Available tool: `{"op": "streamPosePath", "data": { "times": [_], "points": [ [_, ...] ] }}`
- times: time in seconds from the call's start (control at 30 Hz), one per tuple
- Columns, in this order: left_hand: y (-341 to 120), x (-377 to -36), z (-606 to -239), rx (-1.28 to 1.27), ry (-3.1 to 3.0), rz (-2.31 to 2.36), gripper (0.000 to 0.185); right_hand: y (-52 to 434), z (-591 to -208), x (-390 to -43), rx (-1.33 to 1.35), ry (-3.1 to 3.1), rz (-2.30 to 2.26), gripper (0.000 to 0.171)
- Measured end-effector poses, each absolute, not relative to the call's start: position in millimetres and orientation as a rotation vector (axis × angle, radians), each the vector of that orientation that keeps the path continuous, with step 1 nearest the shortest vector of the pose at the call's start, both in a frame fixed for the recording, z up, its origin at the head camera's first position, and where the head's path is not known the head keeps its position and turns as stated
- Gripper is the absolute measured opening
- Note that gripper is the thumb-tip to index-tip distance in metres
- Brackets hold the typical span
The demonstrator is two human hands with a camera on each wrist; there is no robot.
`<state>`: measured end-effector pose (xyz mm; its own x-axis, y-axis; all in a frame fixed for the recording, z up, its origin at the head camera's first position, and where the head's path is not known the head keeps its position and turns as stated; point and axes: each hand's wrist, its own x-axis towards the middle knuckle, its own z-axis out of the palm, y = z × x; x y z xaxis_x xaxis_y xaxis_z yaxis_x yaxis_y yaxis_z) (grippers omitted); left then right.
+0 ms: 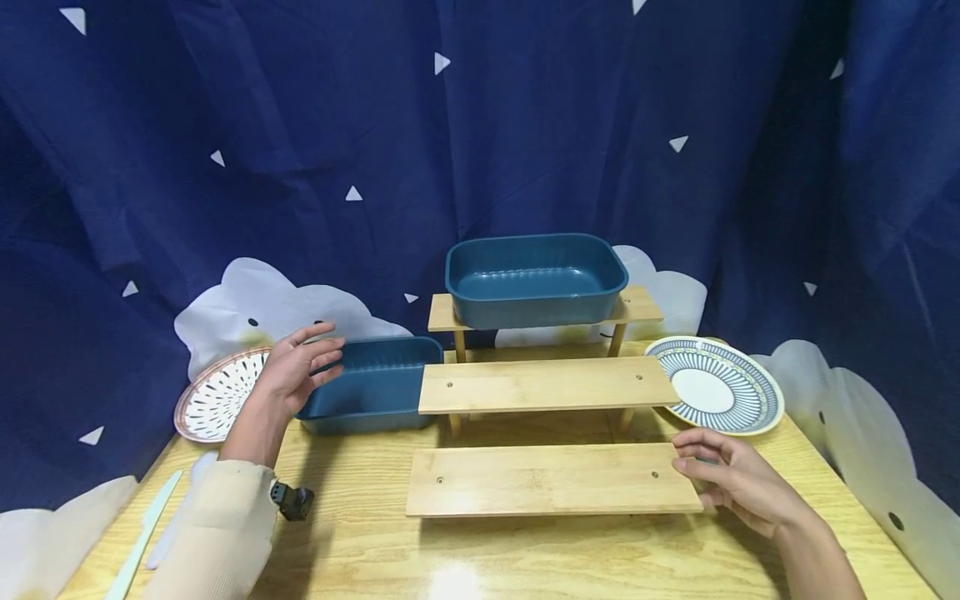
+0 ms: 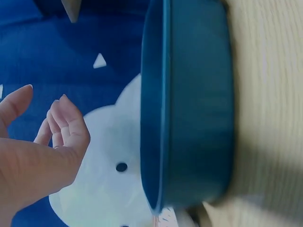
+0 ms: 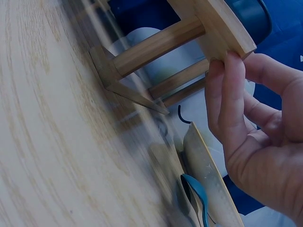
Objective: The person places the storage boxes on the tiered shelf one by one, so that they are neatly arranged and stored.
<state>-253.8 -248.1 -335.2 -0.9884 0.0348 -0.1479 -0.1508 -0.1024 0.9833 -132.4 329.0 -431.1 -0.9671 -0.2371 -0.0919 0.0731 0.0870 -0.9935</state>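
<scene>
A wooden stepped rack point(image 1: 551, 479) with three tiers stands mid-table. My right hand point(image 1: 738, 483) pinches the right end of its lowest board, thumb above and fingers below; the right wrist view shows the same hand point(image 3: 260, 118) at the board's point(image 3: 222, 33) corner. One dark teal rectangular basin point(image 1: 536, 308) rests on the top tier. Another teal basin point(image 1: 367, 422) sits on the table left of the rack. Over that basin's left end my left hand point(image 1: 296, 367) hovers with loose fingers, holding nothing; in the left wrist view the hand point(image 2: 52, 146) appears apart from the basin point(image 2: 199, 109).
A speckled plate point(image 1: 217, 400) leans at the back left, and a blue-patterned plate point(image 1: 705, 392) lies at the back right. A pale green knife point(image 1: 146, 533) lies at the table's left side. Low in the right wrist view is a teal spoon point(image 3: 199, 189). A blue curtain point(image 1: 525, 125) hangs behind.
</scene>
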Motion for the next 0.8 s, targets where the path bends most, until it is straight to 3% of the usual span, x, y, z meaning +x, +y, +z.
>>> {"op": "streamPosePath", "data": {
  "times": [0.2,0.53,0.8],
  "points": [
    [-269.1,-250.3,-346.8,-0.146,2.064,2.207,0.045,329.3,-431.4,-132.6,-0.169,2.135,-1.969,0.021],
    [-293.9,-250.0,-360.1,-0.23,2.017,2.273,0.017,330.8,-432.0,-132.5,-0.185,2.161,-1.951,0.021],
    [-309.2,-253.2,-373.0,-0.308,2.054,2.208,0.02,329.4,-431.9,-133.0,-0.171,2.162,-1.956,0.022]
  ]
}}
